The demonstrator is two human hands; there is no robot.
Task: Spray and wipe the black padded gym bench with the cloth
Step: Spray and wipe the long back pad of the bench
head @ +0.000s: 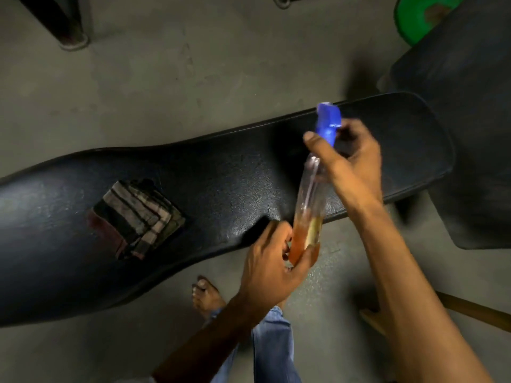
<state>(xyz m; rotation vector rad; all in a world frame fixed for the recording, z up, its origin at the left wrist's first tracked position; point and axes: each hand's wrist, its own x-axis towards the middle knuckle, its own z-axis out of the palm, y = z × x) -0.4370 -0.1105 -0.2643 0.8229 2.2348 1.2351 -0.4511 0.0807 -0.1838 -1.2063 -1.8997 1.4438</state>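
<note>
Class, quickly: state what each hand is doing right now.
Left hand: holds the base of the spray bottle.
Right hand: grips the bottle's neck below the blue spray head.

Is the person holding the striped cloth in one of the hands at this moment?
No. The striped cloth lies folded on the black bench, while the left hand and the right hand both hold the spray bottle.

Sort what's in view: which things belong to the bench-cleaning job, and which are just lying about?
Job: black padded bench; striped cloth folded on it; spray bottle, gripped by right hand and left hand.

Lying about: green plastic item; wooden stick.
</note>
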